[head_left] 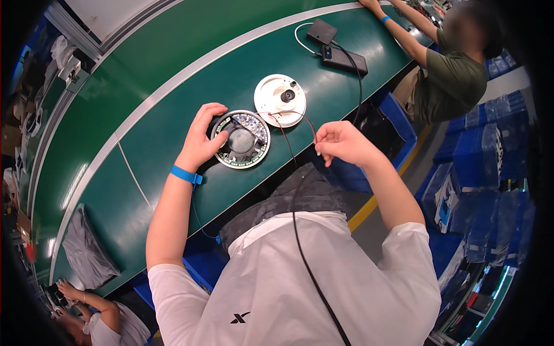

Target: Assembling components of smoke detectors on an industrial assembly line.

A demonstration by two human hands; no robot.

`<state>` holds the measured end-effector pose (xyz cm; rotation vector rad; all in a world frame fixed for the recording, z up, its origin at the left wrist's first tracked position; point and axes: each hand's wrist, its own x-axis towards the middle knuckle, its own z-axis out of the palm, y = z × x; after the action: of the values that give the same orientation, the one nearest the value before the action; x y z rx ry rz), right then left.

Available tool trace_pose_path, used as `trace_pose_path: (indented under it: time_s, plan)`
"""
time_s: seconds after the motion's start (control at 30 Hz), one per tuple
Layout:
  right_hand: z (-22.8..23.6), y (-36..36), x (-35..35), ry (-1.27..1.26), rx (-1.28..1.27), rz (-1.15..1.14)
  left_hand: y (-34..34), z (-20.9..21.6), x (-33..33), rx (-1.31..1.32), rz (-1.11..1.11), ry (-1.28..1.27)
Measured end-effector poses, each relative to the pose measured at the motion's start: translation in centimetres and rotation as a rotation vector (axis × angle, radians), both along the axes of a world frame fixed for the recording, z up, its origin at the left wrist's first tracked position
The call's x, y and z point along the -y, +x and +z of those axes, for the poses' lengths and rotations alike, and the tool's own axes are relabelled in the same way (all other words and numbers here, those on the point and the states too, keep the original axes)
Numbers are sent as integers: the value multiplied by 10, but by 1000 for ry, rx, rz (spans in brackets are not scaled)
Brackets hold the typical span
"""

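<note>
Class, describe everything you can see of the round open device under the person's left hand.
The round open device with a circuit board inside lies flat on the green conveyor belt, near its front edge. A pale ring rims it; inside are dark parts, a central clear dome-like lens and a patch of small light dots. The left hand rests its fingers on the left rim. Thin wires run from it toward the right hand.

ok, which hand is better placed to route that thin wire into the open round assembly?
Probably the right hand: it already pinches the thin wire beside the round assembly. The left hand grips the assembly's rim, steadying it on the green belt.
</note>
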<state>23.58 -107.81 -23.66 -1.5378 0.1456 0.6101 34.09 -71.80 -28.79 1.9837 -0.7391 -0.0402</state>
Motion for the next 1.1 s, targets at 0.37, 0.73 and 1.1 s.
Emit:
trace_pose_path:
  time_s: [0.37,0.73,1.1]
  plan:
    - [-6,22,-79,283,-8,-191,-15,5,1,158,31,-13]
    - [-10,32,-113,258,144,-181,-50,5,24,446,106,-71]
    - [-7,54,-138,-46,458,-16,-41,0,19,410,189,27]
